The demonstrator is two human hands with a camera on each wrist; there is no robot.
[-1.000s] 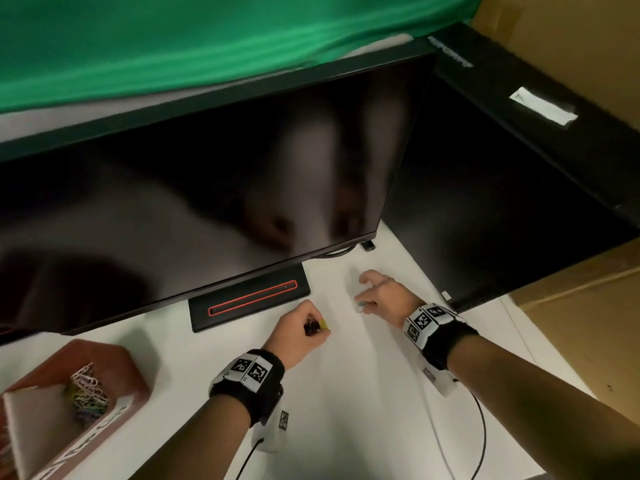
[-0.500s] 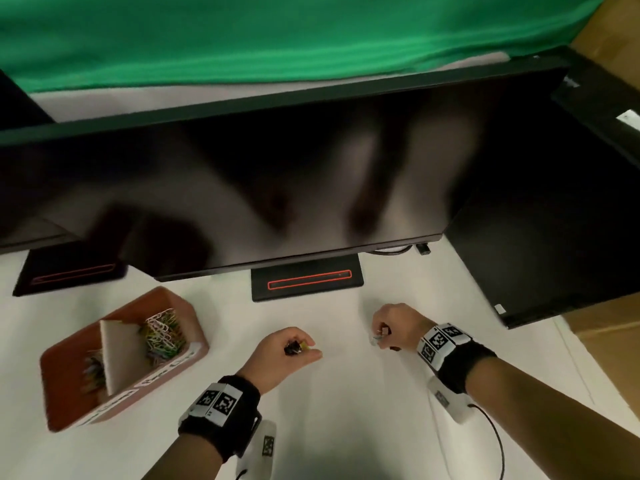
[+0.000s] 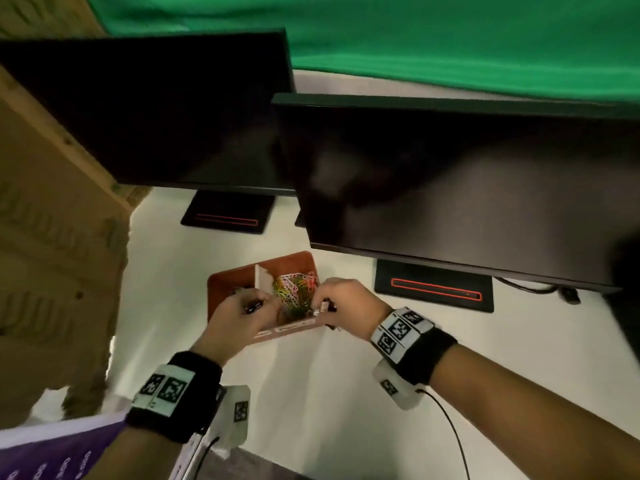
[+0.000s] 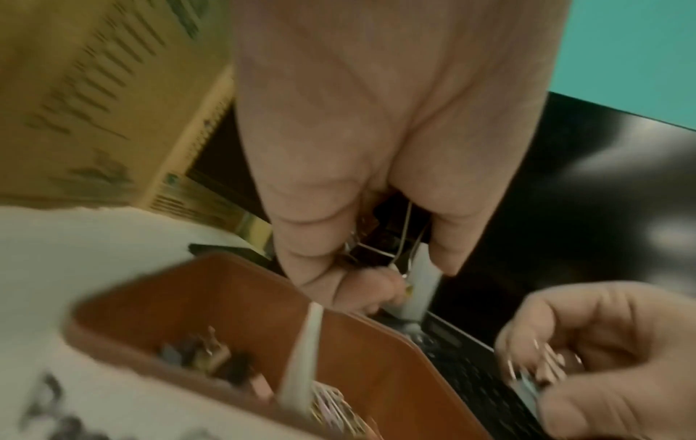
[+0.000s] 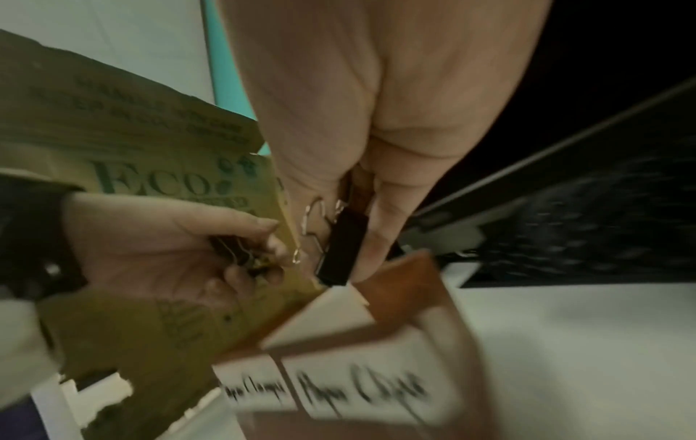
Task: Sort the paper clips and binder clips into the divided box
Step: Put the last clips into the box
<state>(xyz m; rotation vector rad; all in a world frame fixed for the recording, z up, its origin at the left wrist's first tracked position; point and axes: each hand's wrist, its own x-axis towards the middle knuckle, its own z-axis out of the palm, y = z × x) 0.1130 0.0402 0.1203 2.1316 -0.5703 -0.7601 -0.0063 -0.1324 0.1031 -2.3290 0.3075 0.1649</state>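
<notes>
White surface (image 3: 311, 393) under two dark monitors (image 3: 450, 188), and both hands are over the box (image 3: 221, 289). Left hand (image 3: 235, 323), clenched on binder clips (image 3: 252, 306), hangs above their compartment; right hand (image 3: 346, 306) pinches a black clip (image 5: 341, 250) over the paper clips (image 3: 294, 289), across the divider (image 3: 262, 282).

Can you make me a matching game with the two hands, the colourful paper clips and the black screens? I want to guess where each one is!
Things:
1. left hand
2. right hand
3. paper clips
4. monitors

Places:
A. piled in the right compartment of the divided box
B. above the box's left side, gripping a clip
C. standing behind the box
D. at the box's near right corner, pinching a black binder clip

Pairs: 1-B, 2-D, 3-A, 4-C
</notes>
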